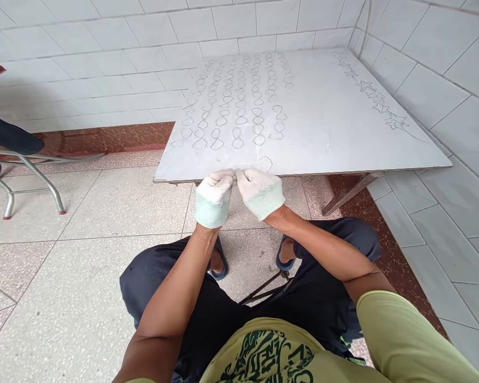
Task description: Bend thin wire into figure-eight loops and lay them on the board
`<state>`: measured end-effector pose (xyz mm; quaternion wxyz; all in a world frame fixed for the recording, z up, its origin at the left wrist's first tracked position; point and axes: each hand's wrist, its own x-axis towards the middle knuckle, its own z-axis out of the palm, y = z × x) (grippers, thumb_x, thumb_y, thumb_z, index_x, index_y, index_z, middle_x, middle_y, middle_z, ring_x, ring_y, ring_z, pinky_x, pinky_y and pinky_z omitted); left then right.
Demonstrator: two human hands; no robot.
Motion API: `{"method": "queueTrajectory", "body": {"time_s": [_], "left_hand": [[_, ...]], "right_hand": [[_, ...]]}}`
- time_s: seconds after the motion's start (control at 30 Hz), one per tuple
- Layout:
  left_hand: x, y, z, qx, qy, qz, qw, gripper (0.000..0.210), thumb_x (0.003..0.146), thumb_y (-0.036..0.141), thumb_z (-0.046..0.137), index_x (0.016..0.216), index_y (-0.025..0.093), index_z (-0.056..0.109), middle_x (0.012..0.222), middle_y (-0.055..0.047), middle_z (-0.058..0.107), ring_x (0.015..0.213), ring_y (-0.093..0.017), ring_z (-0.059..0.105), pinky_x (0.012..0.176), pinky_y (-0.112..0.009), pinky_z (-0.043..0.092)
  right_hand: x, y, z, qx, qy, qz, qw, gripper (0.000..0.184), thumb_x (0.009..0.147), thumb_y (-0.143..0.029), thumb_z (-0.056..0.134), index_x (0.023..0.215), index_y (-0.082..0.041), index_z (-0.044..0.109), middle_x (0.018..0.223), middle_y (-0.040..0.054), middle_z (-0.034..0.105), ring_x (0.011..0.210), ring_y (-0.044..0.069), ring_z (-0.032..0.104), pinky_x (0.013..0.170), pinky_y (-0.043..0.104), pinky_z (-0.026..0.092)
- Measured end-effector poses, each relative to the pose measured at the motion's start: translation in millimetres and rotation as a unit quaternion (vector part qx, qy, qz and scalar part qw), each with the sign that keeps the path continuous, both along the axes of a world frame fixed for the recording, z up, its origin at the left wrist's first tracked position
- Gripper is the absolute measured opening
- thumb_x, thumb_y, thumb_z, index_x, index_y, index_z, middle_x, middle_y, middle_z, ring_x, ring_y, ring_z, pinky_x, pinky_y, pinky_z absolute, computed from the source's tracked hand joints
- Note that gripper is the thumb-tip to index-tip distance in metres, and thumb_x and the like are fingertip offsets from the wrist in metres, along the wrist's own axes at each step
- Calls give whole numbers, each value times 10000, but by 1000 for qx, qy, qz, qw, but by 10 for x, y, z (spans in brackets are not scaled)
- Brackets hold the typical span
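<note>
My left hand (214, 197) and my right hand (260, 190), both in white knitted gloves with pale green cuffs, meet at the near edge of a white-topped table (315, 133). Their fingertips are pinched together almost touching. A thin wire (270, 160) bent into a loop shows just beyond my right hand and appears to run into the fingers. The gloves hide the part between the fingertips. Farther back on the table lie several rows of thin wires bent into figure-eight shapes (258, 117).
Star-shaped wire pieces (395, 122) lie in a line along the table's right side. White tiled walls (239, 21) close off the back and right. A metal-legged stool (35, 175), with part of a person's dark-clothed leg (11, 135), stands at left. A table leg (349, 194) slants below.
</note>
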<state>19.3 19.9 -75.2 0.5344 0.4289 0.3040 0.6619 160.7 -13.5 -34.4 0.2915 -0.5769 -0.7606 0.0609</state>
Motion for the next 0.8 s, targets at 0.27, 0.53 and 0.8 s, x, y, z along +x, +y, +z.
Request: {"method": "queueTrajectory", "body": {"time_s": [0.27,0.53,0.8], "left_hand": [[-86,95,25,-2,-19,-12,1000,461,642,427,1105,829,214,741,823,-7,733,704,-118,660,732,-272,615],[-61,59,-51,-6,26,19,999,426,659,471,1073,789,209,764,830,-17,771,754,-145,695,780,-294,596],[-1,-38,-13,-18,70,76,994,309,703,433,1011,856,210,861,960,-60,852,850,-192,738,862,-337,605]], "right_hand": [[-91,40,-86,-24,29,-10,999,436,1230,-387,453,1081,-291,851,936,50,848,836,250,754,730,362,515],[32,-55,-15,31,-40,54,997,432,1204,-247,426,1212,-244,857,998,83,813,885,266,755,799,392,573],[10,-85,52,10,-3,12,1000,424,1218,-262,425,1180,-270,848,966,77,787,878,276,753,786,401,563]]}}
